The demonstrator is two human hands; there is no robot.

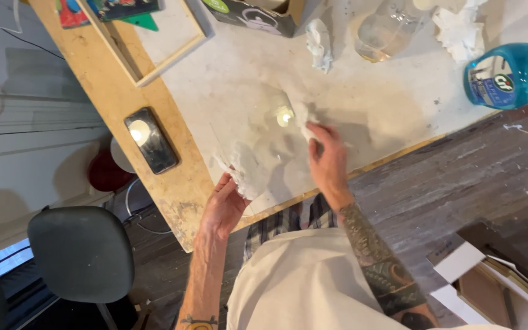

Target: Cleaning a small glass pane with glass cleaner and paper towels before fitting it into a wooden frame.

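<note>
Warm overhead light — lamp glare mirrored on the glass sheet (pixel 264 122) and phone (pixel 151 140); soft shadows fall across the tabletop (pixel 398 98); slight motion blur, wide-angle bending at edges.

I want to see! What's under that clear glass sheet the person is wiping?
Under the glass sheet you can see the pale, stained tabletop right through it. The right hand with its paper wad and the left hand hide the spots beneath them.

one glass pane (pixel 258 131), one phone (pixel 151 140), one blue spray bottle (pixel 511 74), one glass jar (pixel 385 30), one chair (pixel 80 253)
</note>
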